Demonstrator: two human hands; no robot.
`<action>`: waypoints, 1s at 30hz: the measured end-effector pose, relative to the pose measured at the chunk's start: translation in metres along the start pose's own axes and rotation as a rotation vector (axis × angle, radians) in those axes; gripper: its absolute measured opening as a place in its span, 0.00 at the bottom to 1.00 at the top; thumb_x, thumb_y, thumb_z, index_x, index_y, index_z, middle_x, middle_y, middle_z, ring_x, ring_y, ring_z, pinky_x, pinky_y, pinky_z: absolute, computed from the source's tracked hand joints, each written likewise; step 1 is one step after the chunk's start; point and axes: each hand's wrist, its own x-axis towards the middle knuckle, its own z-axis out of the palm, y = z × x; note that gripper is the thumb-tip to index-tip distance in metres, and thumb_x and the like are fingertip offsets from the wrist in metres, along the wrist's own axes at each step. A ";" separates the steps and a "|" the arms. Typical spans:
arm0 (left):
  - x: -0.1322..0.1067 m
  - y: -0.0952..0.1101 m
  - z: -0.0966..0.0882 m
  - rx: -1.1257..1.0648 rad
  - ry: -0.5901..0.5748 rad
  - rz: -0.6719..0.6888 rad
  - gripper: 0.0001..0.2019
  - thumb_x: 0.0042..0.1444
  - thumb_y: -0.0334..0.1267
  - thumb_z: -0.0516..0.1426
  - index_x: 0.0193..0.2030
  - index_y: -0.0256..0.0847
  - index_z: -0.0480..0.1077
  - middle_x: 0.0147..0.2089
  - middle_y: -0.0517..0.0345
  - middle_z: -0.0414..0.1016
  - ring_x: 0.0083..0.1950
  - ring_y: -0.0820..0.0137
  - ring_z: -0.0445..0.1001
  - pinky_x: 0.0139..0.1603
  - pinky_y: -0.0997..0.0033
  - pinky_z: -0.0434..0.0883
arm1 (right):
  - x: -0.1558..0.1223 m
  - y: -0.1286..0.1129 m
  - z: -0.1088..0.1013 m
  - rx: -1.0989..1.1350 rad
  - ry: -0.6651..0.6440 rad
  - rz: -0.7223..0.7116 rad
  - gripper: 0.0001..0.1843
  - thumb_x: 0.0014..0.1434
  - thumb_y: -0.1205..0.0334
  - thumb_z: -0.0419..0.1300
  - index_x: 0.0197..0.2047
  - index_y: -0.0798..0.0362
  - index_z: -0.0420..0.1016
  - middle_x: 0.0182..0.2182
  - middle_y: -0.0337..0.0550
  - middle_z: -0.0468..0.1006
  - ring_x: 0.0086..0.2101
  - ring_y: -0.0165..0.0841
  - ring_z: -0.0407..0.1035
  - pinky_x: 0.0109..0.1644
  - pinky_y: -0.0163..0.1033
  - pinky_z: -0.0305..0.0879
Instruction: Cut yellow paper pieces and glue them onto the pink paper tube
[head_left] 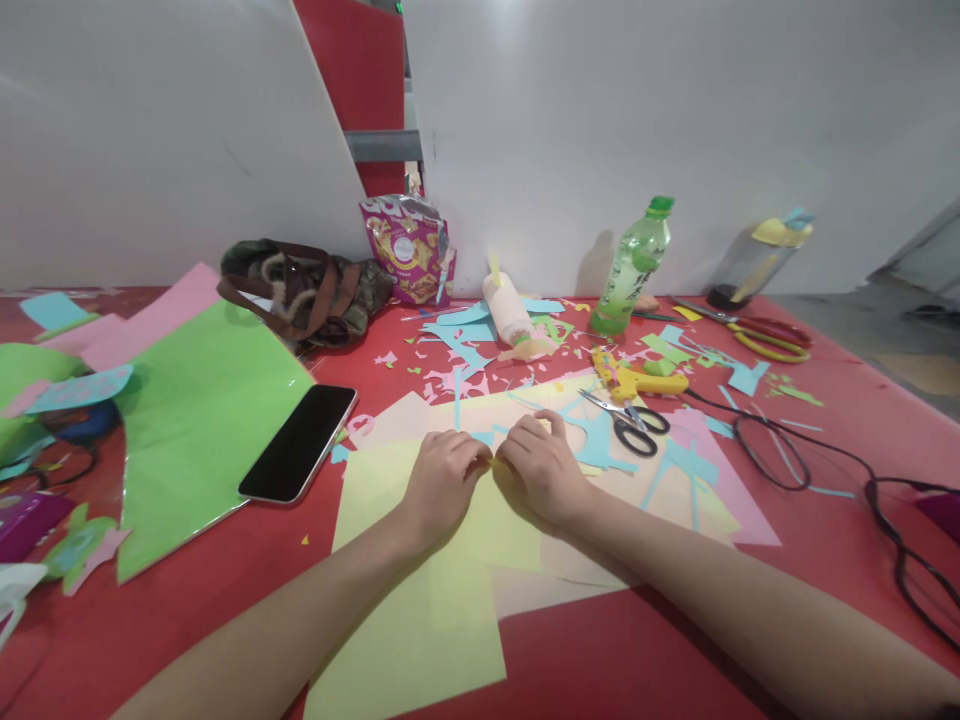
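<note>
My left hand (444, 478) and my right hand (541, 467) rest side by side on sheets of pale yellow paper (420, 610) on the red table. Both hands have their fingers curled, and their fingertips meet in a pinch on a small piece of yellow paper (493, 462) between them. What exactly lies under the fingers is hidden. Black-handled scissors (628, 420) lie just beyond my right hand, on blue and pink cut-outs.
A black phone (300, 442) lies on a green sheet (196, 420) at the left. Behind are a bag (304, 290), a snack packet (409, 248), a glue bottle (508, 310), a green drink bottle (634, 265), a yellow glue gun (634, 380) with black cable (825, 460), and red-yellow scissors (765, 335).
</note>
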 end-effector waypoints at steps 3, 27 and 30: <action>-0.001 -0.002 0.001 0.046 0.012 0.028 0.05 0.53 0.30 0.54 0.29 0.39 0.69 0.28 0.59 0.74 0.32 0.70 0.70 0.39 0.65 0.62 | 0.000 0.001 0.000 0.006 0.012 0.009 0.11 0.54 0.74 0.48 0.23 0.55 0.65 0.20 0.38 0.66 0.29 0.30 0.57 0.46 0.41 0.47; -0.002 0.000 0.001 0.145 0.042 0.102 0.11 0.57 0.32 0.48 0.27 0.40 0.70 0.27 0.58 0.75 0.31 0.70 0.69 0.38 0.65 0.59 | 0.000 0.001 0.002 0.090 0.013 0.048 0.10 0.55 0.71 0.50 0.26 0.55 0.69 0.20 0.38 0.70 0.31 0.30 0.60 0.49 0.44 0.44; -0.002 0.000 0.001 0.135 0.042 0.109 0.11 0.57 0.32 0.49 0.28 0.40 0.70 0.27 0.58 0.75 0.31 0.70 0.69 0.38 0.65 0.59 | 0.000 0.000 0.001 0.081 0.025 0.039 0.10 0.54 0.71 0.50 0.25 0.55 0.68 0.20 0.37 0.69 0.30 0.30 0.59 0.49 0.43 0.45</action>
